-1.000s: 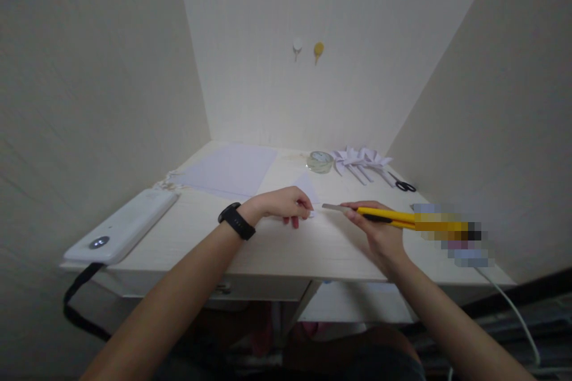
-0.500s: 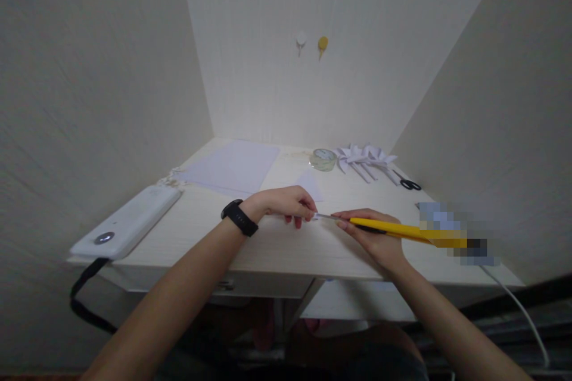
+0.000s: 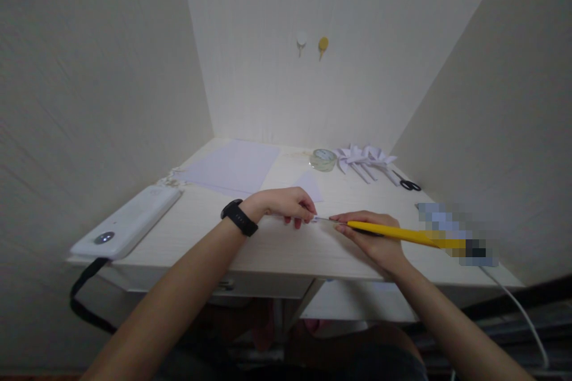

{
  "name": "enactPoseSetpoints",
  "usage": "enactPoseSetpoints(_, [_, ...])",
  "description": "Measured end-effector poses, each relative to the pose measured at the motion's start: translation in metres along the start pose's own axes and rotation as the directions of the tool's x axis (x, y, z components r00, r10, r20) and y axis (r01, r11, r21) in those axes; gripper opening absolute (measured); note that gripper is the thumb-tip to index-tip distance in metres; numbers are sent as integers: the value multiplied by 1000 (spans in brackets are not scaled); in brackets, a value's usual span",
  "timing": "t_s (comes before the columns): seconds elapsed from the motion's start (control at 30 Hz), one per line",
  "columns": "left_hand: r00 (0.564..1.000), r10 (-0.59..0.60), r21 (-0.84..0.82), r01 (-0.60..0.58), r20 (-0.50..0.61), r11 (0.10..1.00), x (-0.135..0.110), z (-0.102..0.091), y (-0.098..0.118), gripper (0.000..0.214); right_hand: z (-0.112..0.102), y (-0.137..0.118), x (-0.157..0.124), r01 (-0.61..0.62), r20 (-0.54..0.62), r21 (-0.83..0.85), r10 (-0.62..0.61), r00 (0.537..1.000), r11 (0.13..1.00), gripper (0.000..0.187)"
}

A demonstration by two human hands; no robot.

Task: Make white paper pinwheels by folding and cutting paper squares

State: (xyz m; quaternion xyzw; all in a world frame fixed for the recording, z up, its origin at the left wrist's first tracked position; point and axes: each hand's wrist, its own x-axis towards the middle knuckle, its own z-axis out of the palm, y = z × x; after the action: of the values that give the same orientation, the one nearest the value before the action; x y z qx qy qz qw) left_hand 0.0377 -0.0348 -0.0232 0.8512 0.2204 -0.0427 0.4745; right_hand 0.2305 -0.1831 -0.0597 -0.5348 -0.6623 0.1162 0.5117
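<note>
Over the middle of the desk, my left hand [image 3: 290, 203], with a black watch on its wrist, is closed on a small white paper piece [image 3: 315, 218]. Most of that piece is hidden by the fingers. My right hand [image 3: 378, 241] grips a yellow utility knife [image 3: 397, 232], its thin blade pointing left. The blade tip meets the white paper piece or lies very close to it; I cannot tell which. Just behind my left hand lies a paper triangle [image 3: 308, 184].
Paper sheets [image 3: 236, 164] lie at the back left. A tape roll [image 3: 323, 159], several paper pinwheels [image 3: 366, 158] and black-handled scissors [image 3: 410, 184] sit at the back right. A white device [image 3: 129, 220] with a black strap rests on the left; a blurred-out object [image 3: 440, 220] is on the right.
The yellow knife's handle has tilted slightly and the blade has shifted a little left and down. My left hand has hardly moved.
</note>
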Motion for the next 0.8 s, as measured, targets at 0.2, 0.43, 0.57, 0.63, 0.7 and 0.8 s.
enactPoseSetpoints(0.2, [1000, 8, 3, -8, 6, 1000, 0, 0, -1, 23, -1, -3, 1, 16, 34, -46, -14, 999, 999, 10])
enactPoseSetpoints(0.43, [998, 23, 76, -27, 50, 997, -1, 1, 2, 23, -7, -16, 2, 165, 170, -76, -150, 974, 983, 7])
enactPoseSetpoints(0.57, [996, 66, 85, -71, 62, 994, -1, 2, 2, 22, -9, -21, 1, 220, 199, -49, -206, 958, 974, 9])
enactPoseSetpoints(0.63, [994, 79, 90, -85, 69, 992, 0, 2, 1, 21, -10, -23, 1, 223, 210, -41, -210, 955, 974, 9])
enactPoseSetpoints(0.7, [994, 82, 94, -89, 73, 992, 0, 2, 0, 20, -10, -24, 2, 224, 226, -30, -212, 951, 974, 9])
enactPoseSetpoints(0.8, [994, 83, 93, -90, 78, 992, 0, 2, -1, 20, -10, -25, 3, 234, 242, 0, -227, 943, 972, 9])
